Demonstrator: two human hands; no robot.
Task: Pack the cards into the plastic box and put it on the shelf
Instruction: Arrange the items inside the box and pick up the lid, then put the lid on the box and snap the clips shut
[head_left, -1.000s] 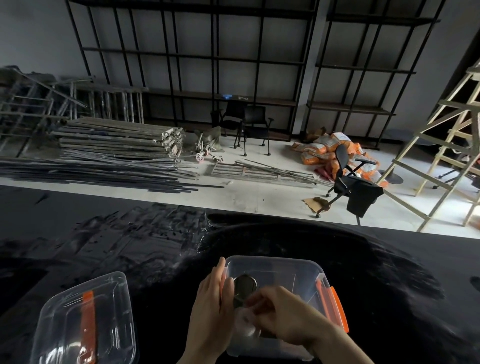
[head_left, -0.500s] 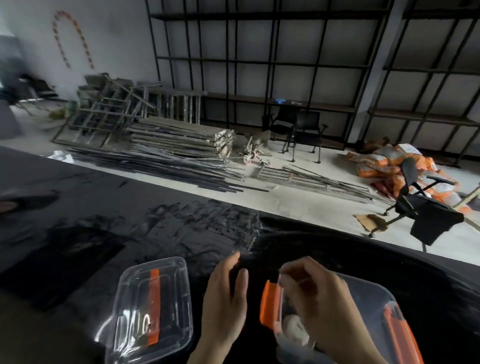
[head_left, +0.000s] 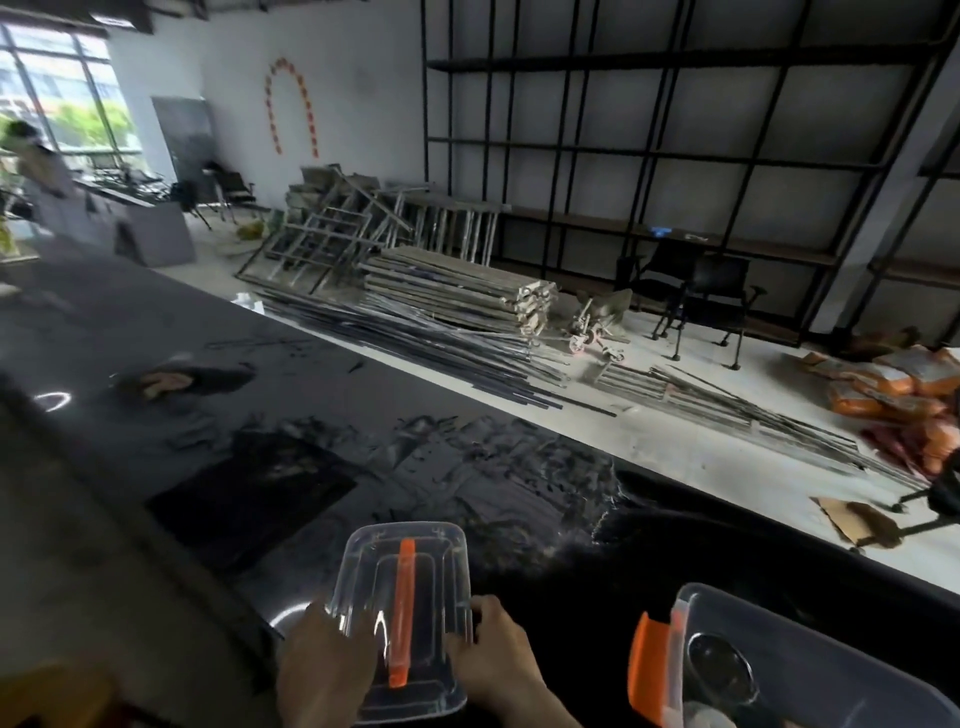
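Note:
A clear plastic lid (head_left: 405, 587) with an orange handle strip lies on the black table (head_left: 311, 467) near the front edge. My left hand (head_left: 327, 670) grips its left side and my right hand (head_left: 493, 660) grips its right side. The clear plastic box (head_left: 810, 649) with orange latches stands open at the lower right, apart from both hands. A dark round item and pale contents show inside it; I cannot make out the cards.
Tall black metal shelving (head_left: 675, 156) lines the far wall across the room. Piles of metal bars and frames (head_left: 457, 296), black chairs (head_left: 696, 296) and orange sacks (head_left: 893, 384) lie on the floor beyond the table. A person (head_left: 36, 176) stands far left.
Both hands left the box and moved left onto the lid, which they now grip. The view swung left, so the box sits at the lower right.

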